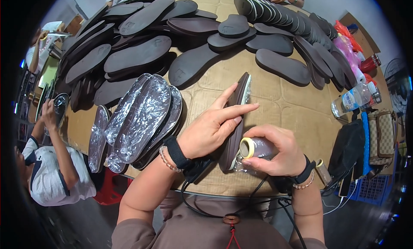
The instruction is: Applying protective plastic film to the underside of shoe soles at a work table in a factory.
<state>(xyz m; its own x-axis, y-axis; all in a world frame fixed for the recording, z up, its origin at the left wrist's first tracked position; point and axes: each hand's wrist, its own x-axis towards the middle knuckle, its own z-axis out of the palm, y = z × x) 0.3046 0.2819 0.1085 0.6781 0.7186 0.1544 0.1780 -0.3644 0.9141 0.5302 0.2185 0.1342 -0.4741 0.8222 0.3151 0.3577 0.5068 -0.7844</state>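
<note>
A dark brown shoe sole [233, 141] stands on its edge on the cardboard-covered table in front of me. My left hand [211, 130] steadies it from the left, with fingers stretched along and across it and the thumb against its side. In my right hand [279, 152], a small roll of clear plastic film [263, 148] with a yellow-rimmed core is gripped beside the sole's near end. Film from the roll reaches the sole's lower end, and shiny film shows along its pale right side. Left of my left hand lies a pile of film-wrapped soles [146, 113].
Bare dark soles [137, 55] are heaped at the far left, with a long row of soles [279, 18] at the far right. A water bottle [352, 99], bags [382, 137] and another film roll [323, 171] lie to the right. Co-workers [60, 176] sit around the table. Cables hang before me.
</note>
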